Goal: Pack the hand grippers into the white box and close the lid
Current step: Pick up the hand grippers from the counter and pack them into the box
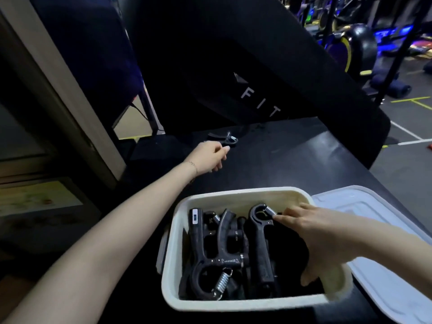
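Left hand (210, 157) reaches a lone hand gripper (224, 139) on the bench (304, 160), fingers loosely curled, not grasping; right hand (322, 239) rests open-fingered inside the white box (257, 305) on packed grippers (217, 251), lid (378, 230) beside.

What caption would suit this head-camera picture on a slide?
Left hand reaches for the last hand gripper on the table while right hand settles another in the white box, lid beside.

A glossy black tabletop (292, 160) fills the middle. Behind it leans a black padded panel with white letters "FIT" (259, 101). Dark gym machines with blue lights (364, 36) stand far right.
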